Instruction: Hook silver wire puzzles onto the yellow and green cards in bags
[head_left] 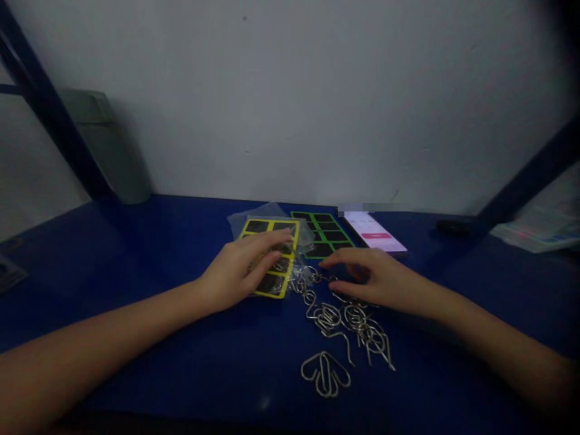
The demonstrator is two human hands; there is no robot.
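Resting lightly on a yellow-bordered card with black cells (258, 226), the left hand (240, 263) has its grip loosely spread, thumb apart from the fingers; whether it presses on the crinkled clear plastic bag (272, 211) beneath them, I cannot tell. The right hand (374, 272) hangs at the far side of a loose pile of silvery bent-wire pieces (327, 315), its grip narrow, thumb and forefinger a little apart by some small rings; contact with the wire is unclear.

The pile spreads over the middle of the blue table (203, 362), and a silvery heart-looped wire piece (325, 374) lies apart from it, closest to the near edge. Towards the far edge are a green-bordered card with black cells (322, 234) and a phone with a lit screen (376, 232).

For good handling, keep the left palm flat so card and plastic stay put. Such wire probably snags, so pinch one piece by a free end or outer loop, lift it slowly, and tilt rather than tug if its neighbours follow. Keep the loose plastic clear of the hooks.
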